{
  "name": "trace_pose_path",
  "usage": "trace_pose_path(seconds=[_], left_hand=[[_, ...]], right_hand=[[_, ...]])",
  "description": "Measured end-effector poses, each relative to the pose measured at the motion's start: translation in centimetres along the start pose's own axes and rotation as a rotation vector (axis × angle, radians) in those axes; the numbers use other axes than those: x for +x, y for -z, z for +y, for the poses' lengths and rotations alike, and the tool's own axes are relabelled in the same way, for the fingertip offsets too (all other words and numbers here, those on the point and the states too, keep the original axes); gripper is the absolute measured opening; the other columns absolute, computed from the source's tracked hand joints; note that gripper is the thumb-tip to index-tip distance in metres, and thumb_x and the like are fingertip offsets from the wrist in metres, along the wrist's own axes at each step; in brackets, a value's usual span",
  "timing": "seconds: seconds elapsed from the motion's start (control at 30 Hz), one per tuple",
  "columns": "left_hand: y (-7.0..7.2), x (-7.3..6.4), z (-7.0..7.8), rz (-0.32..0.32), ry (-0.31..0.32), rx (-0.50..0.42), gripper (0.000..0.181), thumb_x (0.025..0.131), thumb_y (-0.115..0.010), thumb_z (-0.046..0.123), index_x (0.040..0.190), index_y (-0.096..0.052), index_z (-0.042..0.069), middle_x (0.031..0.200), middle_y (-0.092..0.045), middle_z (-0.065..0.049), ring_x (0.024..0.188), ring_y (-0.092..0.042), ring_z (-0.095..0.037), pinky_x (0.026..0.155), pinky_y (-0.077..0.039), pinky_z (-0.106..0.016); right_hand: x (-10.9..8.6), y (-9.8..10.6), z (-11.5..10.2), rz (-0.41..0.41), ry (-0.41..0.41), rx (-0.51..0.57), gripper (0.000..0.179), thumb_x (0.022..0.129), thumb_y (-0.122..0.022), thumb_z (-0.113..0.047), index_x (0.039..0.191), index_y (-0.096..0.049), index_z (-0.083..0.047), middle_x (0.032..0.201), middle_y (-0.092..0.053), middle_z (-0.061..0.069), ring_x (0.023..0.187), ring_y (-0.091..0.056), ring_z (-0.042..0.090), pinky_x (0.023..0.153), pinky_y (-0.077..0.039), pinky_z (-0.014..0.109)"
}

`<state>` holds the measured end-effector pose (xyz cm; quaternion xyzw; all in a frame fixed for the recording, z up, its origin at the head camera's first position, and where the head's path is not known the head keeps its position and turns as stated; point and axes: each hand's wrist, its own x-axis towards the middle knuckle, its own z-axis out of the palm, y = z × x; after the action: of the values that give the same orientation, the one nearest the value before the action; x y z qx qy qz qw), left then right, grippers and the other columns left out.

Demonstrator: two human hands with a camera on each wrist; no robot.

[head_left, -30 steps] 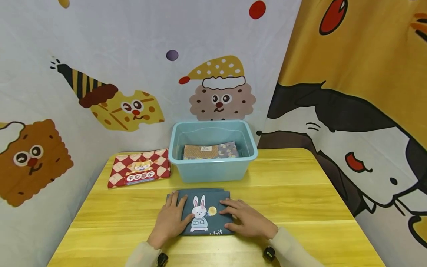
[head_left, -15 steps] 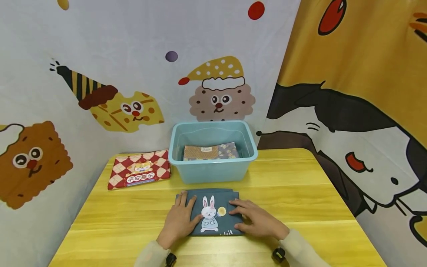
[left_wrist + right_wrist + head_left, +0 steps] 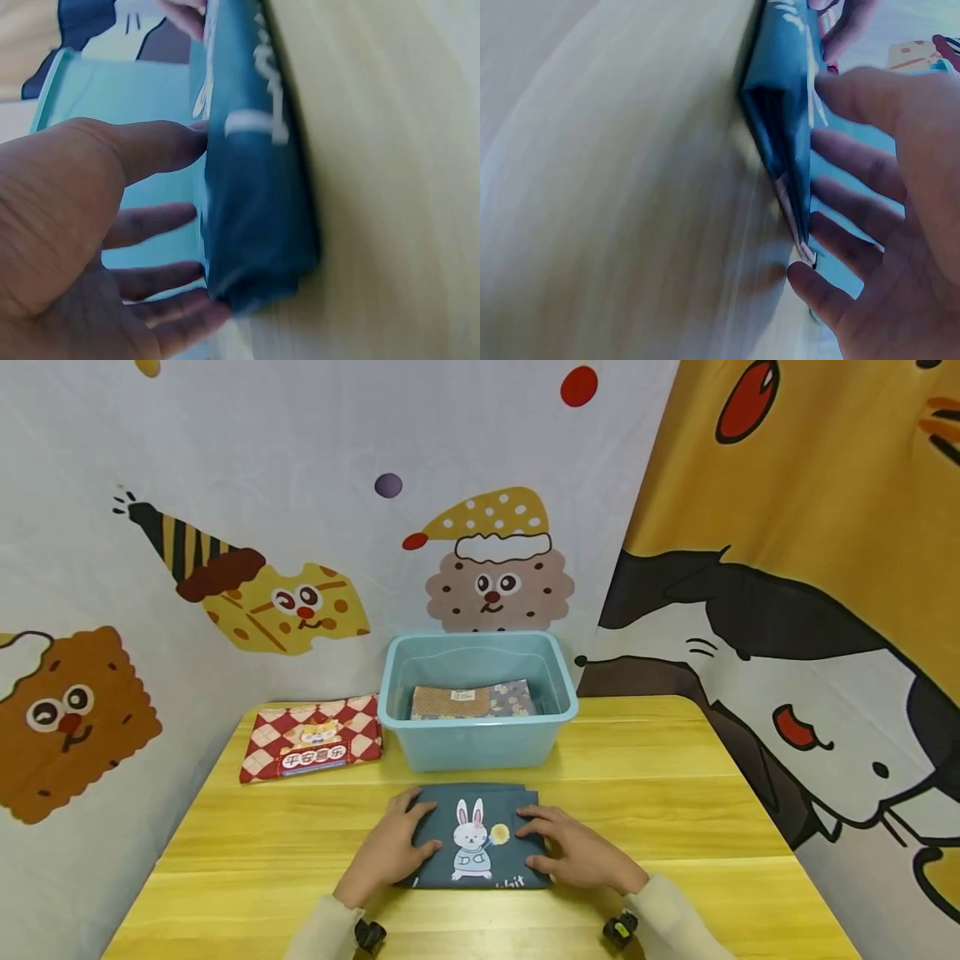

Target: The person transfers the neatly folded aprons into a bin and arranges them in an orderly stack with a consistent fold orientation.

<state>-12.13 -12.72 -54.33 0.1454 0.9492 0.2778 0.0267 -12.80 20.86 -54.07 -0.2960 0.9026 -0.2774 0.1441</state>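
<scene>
A folded dark teal cloth [image 3: 442,852] with a printed white rabbit and a yellow flower lies flat on the table in front of me. My left hand [image 3: 390,843] rests at its left edge, thumb on the top face and fingers spread along the side. On the opposite edge, my right hand [image 3: 573,847] touches the top with thumb and relaxed fingertips. From the left wrist view, the cloth [image 3: 259,195] shows a thick rounded fold at its front. The right wrist view looks onto its layered side, where the folded cloth [image 3: 780,112] tapers toward the back.
Behind the cloth stands a light blue plastic bin [image 3: 480,745] holding a folded brown and floral cloth [image 3: 450,702]. Left of the bin lies a red and cream checked folded cloth [image 3: 311,739]. A cartoon-printed curtain [image 3: 480,435] hangs along the back of the wooden table [image 3: 675,777].
The rabbit-printed cloth has shifted right, with both hands moving along. My left hand has since slid outward from its top to its left edge.
</scene>
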Motion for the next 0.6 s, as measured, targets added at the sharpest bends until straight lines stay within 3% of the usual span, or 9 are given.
trace_pose_path(seconds=[0.17, 0.37, 0.47, 0.6], left_hand=[[1.0, -0.1, -1.0, 0.041, 0.035, -0.114, 0.058, 0.087, -0.084, 0.024, 0.137, -0.063, 0.005, 0.151, -0.046, -0.023, 0.139, -0.045, -0.04, 0.111, -0.046, -0.056], [1.9, -0.4, -1.7, 0.083, 0.089, -0.191, 0.063, 0.086, -0.085, 0.023, 0.142, -0.059, 0.007, 0.144, -0.05, -0.022, 0.131, -0.051, -0.038, 0.108, -0.048, -0.056], [2.1, -0.5, -2.0, 0.072, 0.14, -0.259, 0.066, 0.086, -0.085, 0.021, 0.144, -0.057, 0.008, 0.134, -0.055, -0.021, 0.114, -0.057, -0.031, 0.094, -0.054, -0.046], [2.5, -0.4, -2.3, 0.052, 0.235, -0.408, 0.066, 0.087, -0.083, 0.017, 0.144, -0.054, 0.001, 0.126, -0.062, -0.021, 0.103, -0.062, -0.026, 0.081, -0.057, -0.036]], right_hand=[[0.5, 0.0, -0.5, 0.084, -0.042, 0.045, 0.04, 0.098, -0.07, -0.032, 0.135, -0.064, -0.019, 0.159, -0.045, 0.008, 0.147, -0.043, 0.034, 0.117, -0.039, 0.058], [0.9, 0.2, -0.9, 0.201, -0.077, 0.14, 0.054, 0.094, -0.075, -0.027, 0.141, -0.058, -0.008, 0.15, -0.052, 0.015, 0.137, -0.053, 0.036, 0.112, -0.045, 0.057], [1.0, 0.3, -1.3, 0.229, -0.171, 0.248, 0.06, 0.093, -0.077, -0.026, 0.144, -0.054, -0.006, 0.145, -0.055, 0.016, 0.128, -0.06, 0.036, 0.104, -0.053, 0.053], [0.9, 0.6, -2.0, 0.26, -0.357, 0.382, 0.064, 0.091, -0.079, -0.025, 0.145, -0.052, -0.005, 0.14, -0.06, 0.018, 0.115, -0.065, 0.031, 0.088, -0.059, 0.043]])
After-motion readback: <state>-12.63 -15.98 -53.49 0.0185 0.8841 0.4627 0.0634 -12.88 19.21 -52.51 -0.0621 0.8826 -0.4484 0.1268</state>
